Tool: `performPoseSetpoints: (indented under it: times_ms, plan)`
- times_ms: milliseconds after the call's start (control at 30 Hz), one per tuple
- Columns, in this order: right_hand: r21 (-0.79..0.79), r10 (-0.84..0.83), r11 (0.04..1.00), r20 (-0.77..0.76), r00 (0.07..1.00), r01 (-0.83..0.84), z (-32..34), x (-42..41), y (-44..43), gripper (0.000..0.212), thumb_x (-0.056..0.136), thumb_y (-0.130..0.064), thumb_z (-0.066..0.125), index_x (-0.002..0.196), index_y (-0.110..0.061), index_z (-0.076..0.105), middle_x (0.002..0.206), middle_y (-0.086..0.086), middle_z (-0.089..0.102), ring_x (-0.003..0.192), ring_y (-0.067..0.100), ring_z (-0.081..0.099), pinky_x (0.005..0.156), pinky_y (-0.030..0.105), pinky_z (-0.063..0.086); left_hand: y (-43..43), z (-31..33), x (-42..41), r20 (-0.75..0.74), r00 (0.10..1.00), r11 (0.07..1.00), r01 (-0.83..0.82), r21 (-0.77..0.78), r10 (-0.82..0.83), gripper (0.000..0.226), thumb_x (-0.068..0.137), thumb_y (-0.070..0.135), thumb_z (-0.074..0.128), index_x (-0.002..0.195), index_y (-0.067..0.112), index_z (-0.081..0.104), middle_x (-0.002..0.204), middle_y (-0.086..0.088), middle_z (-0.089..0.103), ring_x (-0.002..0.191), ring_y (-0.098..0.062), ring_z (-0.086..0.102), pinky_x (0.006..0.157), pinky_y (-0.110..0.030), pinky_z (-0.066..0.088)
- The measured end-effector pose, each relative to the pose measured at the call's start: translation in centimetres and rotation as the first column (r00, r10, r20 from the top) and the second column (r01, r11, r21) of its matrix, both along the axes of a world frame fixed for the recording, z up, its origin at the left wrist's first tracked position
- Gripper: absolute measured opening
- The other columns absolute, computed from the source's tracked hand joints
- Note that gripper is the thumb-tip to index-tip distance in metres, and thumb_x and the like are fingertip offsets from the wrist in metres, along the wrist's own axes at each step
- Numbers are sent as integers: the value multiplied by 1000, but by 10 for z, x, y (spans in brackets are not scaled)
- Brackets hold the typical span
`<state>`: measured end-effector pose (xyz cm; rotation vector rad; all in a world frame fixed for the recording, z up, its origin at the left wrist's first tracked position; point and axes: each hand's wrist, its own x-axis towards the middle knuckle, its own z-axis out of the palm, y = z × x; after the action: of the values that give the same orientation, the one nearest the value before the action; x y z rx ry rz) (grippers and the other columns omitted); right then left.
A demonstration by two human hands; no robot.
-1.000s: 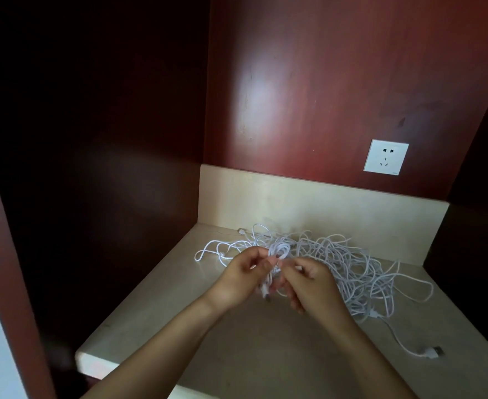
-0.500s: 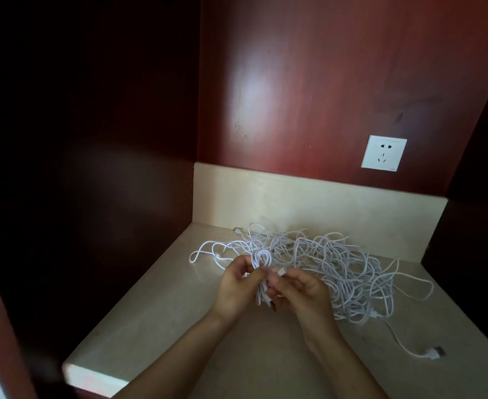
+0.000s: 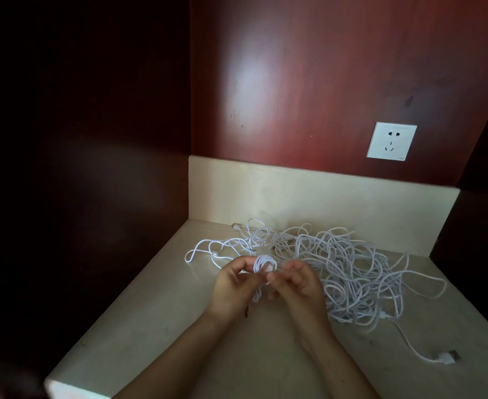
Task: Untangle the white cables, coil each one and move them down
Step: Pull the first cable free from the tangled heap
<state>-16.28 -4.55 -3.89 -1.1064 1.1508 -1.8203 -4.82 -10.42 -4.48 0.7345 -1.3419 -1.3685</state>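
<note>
Just above the countertop's (image 3: 179, 326) middle, the left hand (image 3: 234, 286) pinches a small coil (image 3: 264, 264) so the right hand (image 3: 300, 286), apparently gripping its loose end, can wind it clear of the tangle of white cables (image 3: 340, 266) by the back edge.

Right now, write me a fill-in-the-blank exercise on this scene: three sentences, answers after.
1. The left hand and the right hand together hold a small coil of ____ cable.
2. The tangled pile lies on the counter, to the ____ of both hands.
3. The wall socket has ____ plugged into it.

Missing words: white; right; nothing.
</note>
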Motion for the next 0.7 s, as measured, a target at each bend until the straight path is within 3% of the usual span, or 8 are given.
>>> performPoseSetpoints:
  times_ms: [167, 267, 367, 533, 700]
  plan:
    - [62, 42, 997, -67, 997, -38, -3, -6, -3, 31, 83, 9, 68, 111, -4, 62, 64, 9, 65, 52, 14, 59, 56, 20, 49, 1, -14, 2, 11, 1000, 992, 22, -125, -21, 21, 75, 17, 72, 95, 11, 68, 78, 0, 72, 66, -11, 62, 59, -21, 47]
    - [58, 108, 993, -137, 985, -101, -2, -6, -2, 27, 86, -2, 70, 109, -15, 71, 65, 6, 62, 57, 12, 57, 59, 19, 47, 0, -15, 6, 65, 997, 978, 56, -200, -43, 24, 76, 25, 73, 97, 15, 67, 83, 1, 72, 72, -6, 63, 65, -20, 48]
    - [51, 168, 985, -156, 973, -162, -1, -4, 1, 19, 86, -11, 69, 103, -17, 76, 70, 9, 63, 62, 14, 55, 60, 20, 46, -2, -14, 12, 98, 995, 965, 60, -255, -35, 23, 74, 36, 72, 94, 24, 69, 89, -6, 70, 78, -15, 64, 67, -28, 50]
    - [95, 145, 985, -20, 989, -143, -3, 0, 2, 17, 87, -2, 67, 104, 0, 68, 79, 11, 73, 63, 13, 62, 55, 22, 48, 2, -13, 17, 89, 992, 948, 115, -298, -93, 26, 70, 27, 72, 95, 21, 66, 87, 0, 69, 80, -12, 63, 69, -22, 50]
    - [200, 100, 973, 80, 992, -114, -7, 3, 1, 10, 83, -6, 71, 91, -8, 66, 84, 9, 73, 72, 18, 61, 57, 27, 42, 7, -12, 18, 114, 985, 934, 163, -317, -133, 25, 74, 3, 69, 97, 10, 63, 81, 11, 65, 76, -6, 62, 67, -17, 48]
